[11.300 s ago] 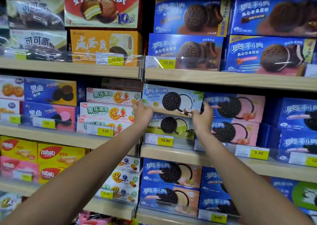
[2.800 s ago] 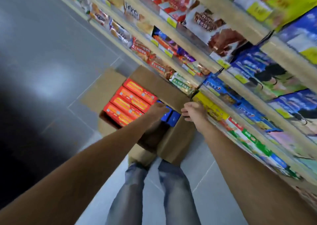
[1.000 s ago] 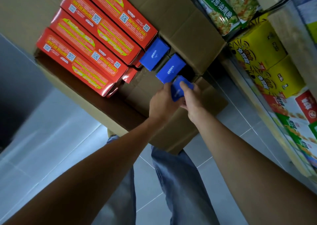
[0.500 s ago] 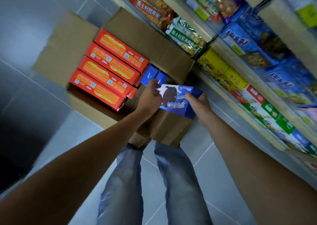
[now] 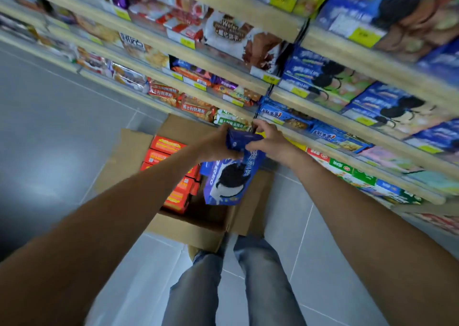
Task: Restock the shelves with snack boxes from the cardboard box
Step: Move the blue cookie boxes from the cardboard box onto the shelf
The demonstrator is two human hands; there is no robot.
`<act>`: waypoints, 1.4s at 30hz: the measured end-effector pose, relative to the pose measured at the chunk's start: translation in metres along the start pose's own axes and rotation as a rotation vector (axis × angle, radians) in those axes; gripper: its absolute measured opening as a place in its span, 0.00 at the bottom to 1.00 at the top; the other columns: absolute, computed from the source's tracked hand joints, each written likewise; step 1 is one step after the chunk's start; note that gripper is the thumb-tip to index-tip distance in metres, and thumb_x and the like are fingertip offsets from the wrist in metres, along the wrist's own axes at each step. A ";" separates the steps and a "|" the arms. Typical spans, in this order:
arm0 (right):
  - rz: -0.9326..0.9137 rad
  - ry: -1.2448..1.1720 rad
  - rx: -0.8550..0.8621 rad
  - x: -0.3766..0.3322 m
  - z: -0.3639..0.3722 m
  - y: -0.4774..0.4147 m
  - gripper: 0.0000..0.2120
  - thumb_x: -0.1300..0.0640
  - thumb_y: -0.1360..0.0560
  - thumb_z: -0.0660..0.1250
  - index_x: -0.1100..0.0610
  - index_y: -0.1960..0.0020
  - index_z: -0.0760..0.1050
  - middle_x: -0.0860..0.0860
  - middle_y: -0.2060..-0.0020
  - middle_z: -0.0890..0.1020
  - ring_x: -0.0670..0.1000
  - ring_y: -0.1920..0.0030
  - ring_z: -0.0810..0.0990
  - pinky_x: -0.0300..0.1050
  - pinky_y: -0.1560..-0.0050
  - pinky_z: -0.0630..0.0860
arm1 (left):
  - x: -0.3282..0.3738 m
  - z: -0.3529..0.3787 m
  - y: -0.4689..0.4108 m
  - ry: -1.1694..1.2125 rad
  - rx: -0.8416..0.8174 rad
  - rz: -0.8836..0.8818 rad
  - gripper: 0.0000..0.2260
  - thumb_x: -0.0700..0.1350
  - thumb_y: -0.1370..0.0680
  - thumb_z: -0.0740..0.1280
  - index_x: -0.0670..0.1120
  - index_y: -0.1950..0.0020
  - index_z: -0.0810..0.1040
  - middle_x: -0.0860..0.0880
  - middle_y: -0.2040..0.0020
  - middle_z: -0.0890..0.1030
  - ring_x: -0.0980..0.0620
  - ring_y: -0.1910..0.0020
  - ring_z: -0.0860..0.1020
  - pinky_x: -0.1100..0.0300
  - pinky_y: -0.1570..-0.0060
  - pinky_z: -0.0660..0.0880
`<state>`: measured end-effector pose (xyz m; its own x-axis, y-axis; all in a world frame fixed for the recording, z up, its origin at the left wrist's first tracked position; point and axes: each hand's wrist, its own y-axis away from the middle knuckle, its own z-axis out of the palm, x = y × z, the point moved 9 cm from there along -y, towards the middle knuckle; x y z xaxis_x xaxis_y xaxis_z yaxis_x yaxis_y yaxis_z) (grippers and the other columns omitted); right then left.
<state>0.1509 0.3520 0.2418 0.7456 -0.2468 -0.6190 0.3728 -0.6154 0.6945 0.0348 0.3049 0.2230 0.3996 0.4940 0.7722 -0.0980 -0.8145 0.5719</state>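
Note:
A blue cookie box (image 5: 229, 179) with a dark sandwich cookie printed on it hangs upright above the open cardboard box (image 5: 198, 228). My left hand (image 5: 216, 144) grips its top end from the left and my right hand (image 5: 270, 141) grips it from the right. Both hands are in front of the lower shelf edge. Inside the cardboard box lie several red snack boxes (image 5: 173, 199) stacked on edge. The shelves (image 5: 330, 124) on the right hold more blue cookie boxes (image 5: 387, 102).
The cardboard box stands on the grey tiled floor (image 5: 62, 139) against the shelf unit, its flaps (image 5: 124, 156) folded out. My legs in blue jeans (image 5: 238, 283) stand just behind it. Packed snack shelves run along the top and right.
The blue cookie box has come up out of the cardboard box and turned upright, held at its top end by both hands. My view has risen toward the shelves.

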 end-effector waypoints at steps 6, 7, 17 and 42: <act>-0.007 -0.004 0.175 -0.035 -0.062 0.076 0.45 0.48 0.28 0.71 0.53 0.22 0.45 0.50 0.23 0.54 0.54 0.24 0.55 0.53 0.27 0.58 | 0.056 -0.063 0.064 0.467 0.327 0.006 0.15 0.37 0.25 0.69 0.45 0.49 0.63 0.49 0.55 0.73 0.58 0.62 0.77 0.66 0.70 0.76; 0.012 -0.007 0.173 -0.042 -0.071 0.092 0.46 0.45 0.28 0.71 0.51 0.22 0.45 0.50 0.23 0.52 0.55 0.23 0.54 0.56 0.27 0.58 | 0.067 -0.070 0.075 0.532 0.323 -0.014 0.17 0.41 0.25 0.70 0.43 0.45 0.63 0.48 0.51 0.75 0.54 0.58 0.78 0.62 0.67 0.78; -0.142 -0.275 0.422 -0.126 -0.171 0.209 0.48 0.43 0.26 0.67 0.54 0.23 0.36 0.52 0.22 0.47 0.56 0.23 0.52 0.53 0.29 0.59 | 0.213 -0.106 0.149 1.021 0.224 0.260 0.09 0.45 0.19 0.58 0.43 0.44 0.74 0.51 0.67 0.84 0.55 0.70 0.82 0.61 0.67 0.81; -0.707 -0.772 1.016 -0.253 -0.407 0.474 0.41 0.34 0.29 0.64 0.58 0.26 0.59 0.52 0.27 0.65 0.55 0.29 0.66 0.56 0.31 0.65 | 0.570 -0.137 0.258 0.273 0.272 0.872 0.12 0.51 0.22 0.63 0.47 0.41 0.74 0.47 0.49 0.82 0.53 0.51 0.81 0.60 0.52 0.77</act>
<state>0.3638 0.4280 0.8768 -0.0217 0.1953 -0.9805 -0.2587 -0.9484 -0.1831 0.1126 0.4175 0.8484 0.0561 -0.2950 0.9539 -0.0324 -0.9554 -0.2936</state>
